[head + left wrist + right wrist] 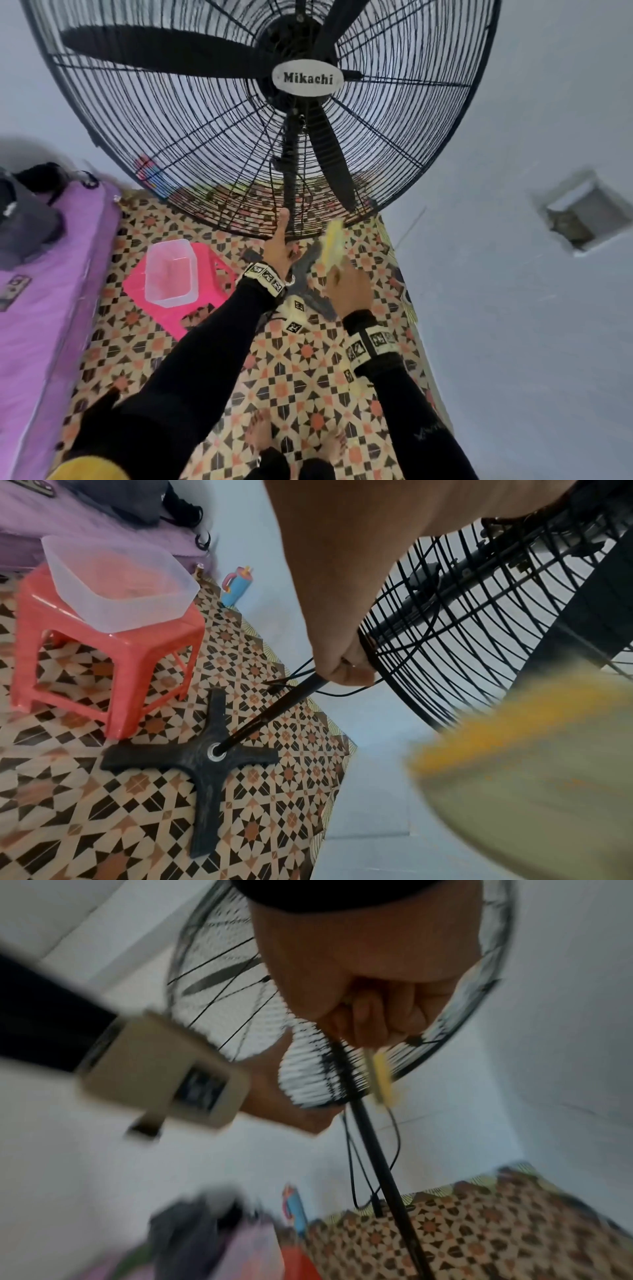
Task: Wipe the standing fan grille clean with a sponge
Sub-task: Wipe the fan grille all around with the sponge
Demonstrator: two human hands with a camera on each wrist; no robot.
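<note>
The black fan grille (212, 137) filled the upper view, its bottom rim just above the hands. A pink stool (205, 274) on the tiled floor (301, 370) carried a clear tub (169, 274). The left hand (279, 246) gripped the grille's bottom rim, fingers curled around it and thumb up the wires. The right hand (349, 286) pinched a yellow sponge (334, 240), blurred, against the lower rim.

black wire fan grille (212, 144) filling upper frame, upright, yellow sponge (334, 240) blurred at its lower rim
</note>
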